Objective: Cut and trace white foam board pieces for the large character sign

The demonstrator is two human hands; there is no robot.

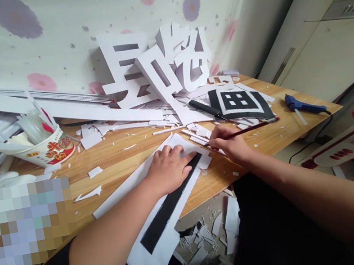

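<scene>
My left hand (169, 168) lies spread on a white sheet (117, 200), its fingers pressing on a long black strip (165, 219) that runs slantwise over the sheet. The near end of the sheet hangs past the table edge. In a pinch, my right hand (230, 145) grips a thin dark red pencil (248, 129), its lower end close to the strip's far end. Beyond this hand a black-and-white piece (242, 102) with a window-like cut-out shape lies flat, a black-handled tool (205, 109) beside it.
White cut-out characters (127, 68) stand against the flowered curtain (59, 30). A paper bowl (53, 149) holds glue sticks and tools at left. A blue glue gun (304, 105) lies on the table (117, 161) at right. White scraps (204, 232) litter the floor.
</scene>
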